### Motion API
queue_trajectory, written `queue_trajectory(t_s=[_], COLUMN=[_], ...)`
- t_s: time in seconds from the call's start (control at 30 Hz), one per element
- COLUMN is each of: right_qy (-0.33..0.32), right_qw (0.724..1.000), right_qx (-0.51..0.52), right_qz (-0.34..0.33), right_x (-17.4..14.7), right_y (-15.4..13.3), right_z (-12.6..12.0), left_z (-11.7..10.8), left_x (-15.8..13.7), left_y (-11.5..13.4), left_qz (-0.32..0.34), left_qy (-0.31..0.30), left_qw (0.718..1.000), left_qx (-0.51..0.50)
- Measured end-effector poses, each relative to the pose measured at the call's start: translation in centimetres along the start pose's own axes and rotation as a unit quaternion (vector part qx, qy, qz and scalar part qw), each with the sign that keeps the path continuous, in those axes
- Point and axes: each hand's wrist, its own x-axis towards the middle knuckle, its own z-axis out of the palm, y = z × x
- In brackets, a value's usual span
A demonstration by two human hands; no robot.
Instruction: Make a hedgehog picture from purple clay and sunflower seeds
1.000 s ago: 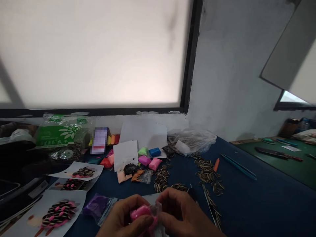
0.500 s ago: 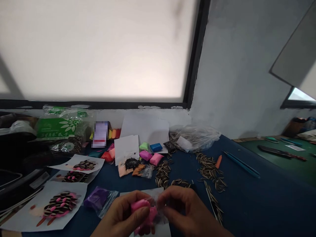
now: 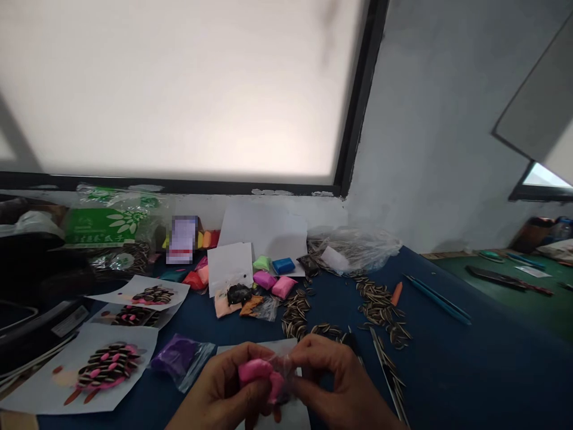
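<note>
Pink modelling clay point(image 3: 256, 371) is gripped between the thumb and fingers of my left hand point(image 3: 224, 388). My right hand point(image 3: 333, 382) pinches the clear plastic wrapper point(image 3: 283, 360) at the clay's right side. Both hands are closed and held above a white sheet of paper point(image 3: 295, 412), whose picture is mostly covered by them. Several sunflower seeds point(image 3: 295, 313) lie in piles just beyond my hands. Left of my left hand rests a purple clay packet point(image 3: 174, 356) in plastic.
Finished seed-and-clay hedgehog pictures point(image 3: 107, 370) lie at the left. Small coloured clay packets point(image 3: 264, 279) sit near the wall. Metal tweezers point(image 3: 388, 376), an orange stick point(image 3: 397, 294) and blue tweezers point(image 3: 439, 298) are on the right. A green seed bag point(image 3: 98, 227) stands at back left.
My right hand has shifted slightly left, closer to the pink clay, with its fingers still on the wrapper. The camera view has moved a little.
</note>
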Motion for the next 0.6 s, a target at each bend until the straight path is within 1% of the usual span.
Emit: queue_trajectory(t_s=[0.07,0.13,0.2,0.33,0.47,0.6], right_qy=[-0.032,-0.042,-0.035,-0.004,-0.001,-0.003], right_qw=[0.999,0.999,0.999,1.000,0.997,0.990], right_qx=[0.001,-0.001,-0.002,-0.004,-0.052,-0.101], right_qz=[0.010,0.006,0.001,-0.016,-0.054,-0.095], right_x=[0.1,0.1,0.0,-0.2,-0.3,-0.6], right_y=[-0.2,-0.1,0.2,0.8,1.0,1.2], right_z=[-0.1,-0.1,0.2,0.7,0.6,0.4], left_z=[0.0,0.0,0.1,0.1,0.1,0.3], left_x=[0.0,-0.1,-0.1,-0.2,-0.2,-0.2], left_y=[-0.2,-0.2,-0.2,-0.2,-0.2,0.2], left_qz=[-0.013,-0.026,-0.033,-0.032,-0.031,-0.027], left_qy=[0.008,0.019,0.022,0.003,-0.004,-0.023], left_qw=[1.000,0.999,0.999,0.999,0.999,0.998], left_qx=[-0.009,-0.009,-0.011,-0.032,-0.042,-0.051])
